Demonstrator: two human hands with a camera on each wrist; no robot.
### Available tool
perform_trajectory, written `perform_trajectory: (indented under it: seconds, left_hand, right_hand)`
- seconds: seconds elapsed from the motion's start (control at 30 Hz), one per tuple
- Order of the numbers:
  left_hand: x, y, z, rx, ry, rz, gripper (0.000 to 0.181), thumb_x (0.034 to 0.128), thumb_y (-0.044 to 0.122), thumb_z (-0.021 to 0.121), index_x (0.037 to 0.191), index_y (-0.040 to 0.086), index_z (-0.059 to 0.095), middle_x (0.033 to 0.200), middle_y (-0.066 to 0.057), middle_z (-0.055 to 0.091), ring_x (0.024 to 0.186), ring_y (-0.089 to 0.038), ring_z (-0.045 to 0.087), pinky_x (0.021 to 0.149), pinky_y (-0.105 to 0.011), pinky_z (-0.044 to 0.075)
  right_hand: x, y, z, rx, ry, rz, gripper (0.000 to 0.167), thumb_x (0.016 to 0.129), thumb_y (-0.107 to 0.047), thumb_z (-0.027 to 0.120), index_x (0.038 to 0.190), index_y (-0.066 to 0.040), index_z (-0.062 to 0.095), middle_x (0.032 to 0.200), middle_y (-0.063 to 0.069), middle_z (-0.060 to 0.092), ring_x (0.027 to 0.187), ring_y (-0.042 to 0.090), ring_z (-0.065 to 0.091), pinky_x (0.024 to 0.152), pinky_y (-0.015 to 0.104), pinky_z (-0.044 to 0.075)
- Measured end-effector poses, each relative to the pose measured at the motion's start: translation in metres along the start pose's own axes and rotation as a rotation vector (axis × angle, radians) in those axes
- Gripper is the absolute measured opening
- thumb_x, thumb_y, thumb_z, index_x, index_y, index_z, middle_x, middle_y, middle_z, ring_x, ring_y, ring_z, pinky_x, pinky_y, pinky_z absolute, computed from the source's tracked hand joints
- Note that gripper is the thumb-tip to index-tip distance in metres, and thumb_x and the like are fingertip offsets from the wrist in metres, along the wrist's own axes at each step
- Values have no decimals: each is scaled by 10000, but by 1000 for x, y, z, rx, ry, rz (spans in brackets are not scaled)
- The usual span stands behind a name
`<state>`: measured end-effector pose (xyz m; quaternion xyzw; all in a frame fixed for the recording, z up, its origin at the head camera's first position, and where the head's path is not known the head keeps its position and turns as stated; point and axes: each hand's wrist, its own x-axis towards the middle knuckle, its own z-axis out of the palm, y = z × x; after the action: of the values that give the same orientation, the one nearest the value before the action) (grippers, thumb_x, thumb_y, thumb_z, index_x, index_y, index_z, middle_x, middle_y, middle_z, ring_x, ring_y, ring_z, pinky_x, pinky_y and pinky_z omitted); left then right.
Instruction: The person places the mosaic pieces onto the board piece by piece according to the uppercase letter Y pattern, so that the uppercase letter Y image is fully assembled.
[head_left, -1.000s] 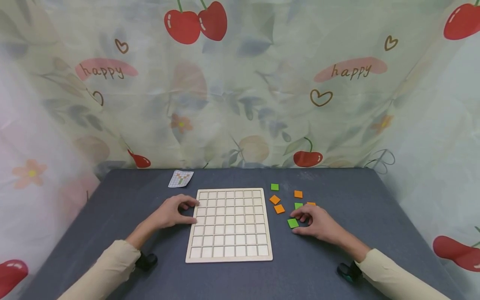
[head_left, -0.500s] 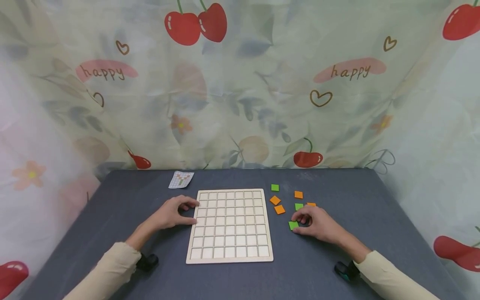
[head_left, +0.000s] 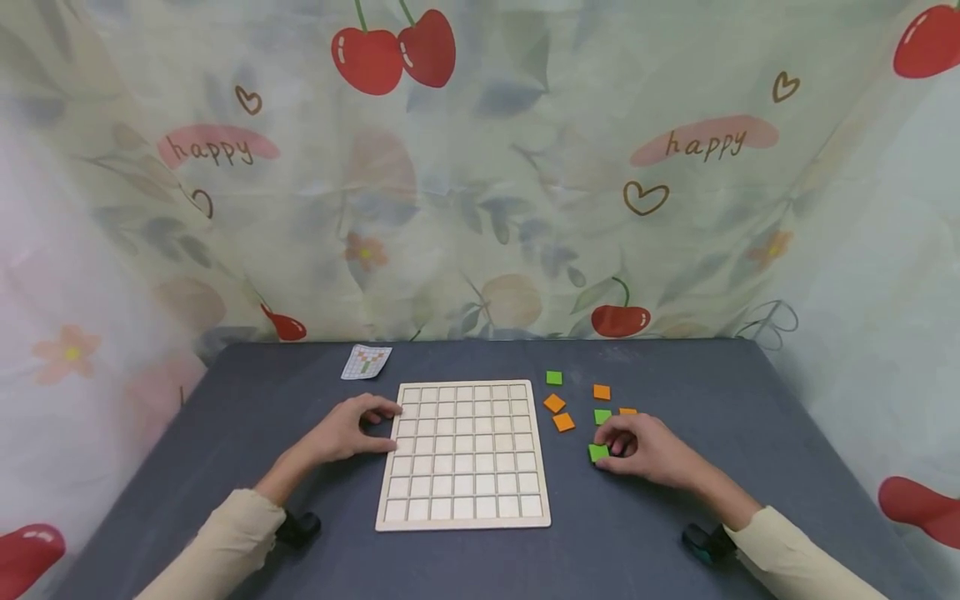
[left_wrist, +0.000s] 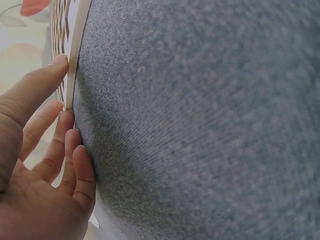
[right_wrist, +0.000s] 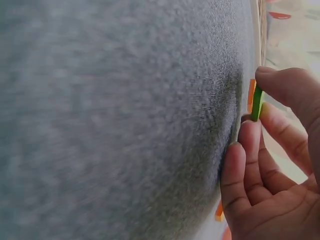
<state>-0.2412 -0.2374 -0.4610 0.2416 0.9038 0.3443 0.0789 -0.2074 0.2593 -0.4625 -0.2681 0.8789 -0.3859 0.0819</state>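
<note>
A pale wooden grid board (head_left: 463,454) lies flat on the dark table. My left hand (head_left: 348,429) rests at its left edge; in the left wrist view the thumb (left_wrist: 42,82) and fingertips touch the board's rim (left_wrist: 75,55), fingers loosely bent. To the right of the board, my right hand (head_left: 648,450) pinches a square green tile (head_left: 598,453) between thumb and index finger. The right wrist view shows this green tile (right_wrist: 257,102) edge-on between those fingertips. A second green tile (head_left: 602,417) and a partly hidden orange tile (head_left: 628,411) lie just beyond the hand.
Loose orange tiles (head_left: 564,422) and another green tile (head_left: 553,378) lie right of the board. A small printed grid card (head_left: 367,362) with a coloured pattern sits at the back left. A patterned curtain (head_left: 480,208) hangs behind the table (head_left: 675,375).
My right fingers have closed on the near green tile, which has slid slightly to the right. The left hand stays at the board's edge. The head view has shifted a little.
</note>
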Motion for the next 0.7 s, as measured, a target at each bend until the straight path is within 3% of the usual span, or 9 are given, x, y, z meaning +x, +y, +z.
perform_trajectory:
  seconds: [0.33, 0.7]
  left_hand:
    - [-2, 0, -1, 10, 0, 7, 505, 860, 208, 851, 1288, 22, 659, 1250, -119, 624, 1066, -301, 608, 924, -501, 471]
    - [1, 5, -3, 7, -10, 11, 495, 868, 216, 844, 1288, 31, 659, 1249, -120, 617, 1063, -305, 602, 921, -506, 468]
  right_hand:
    - [-16, -9, -5, 78, 17, 36, 245, 889, -249, 823, 1060, -105, 723, 904, -2, 636, 772, 145, 613, 681, 297, 533]
    - [-20, -24, 5, 243, 59, 17, 257, 869, -153, 836, 1075, -41, 731, 952, 60, 679, 761, 183, 653, 669, 305, 553]
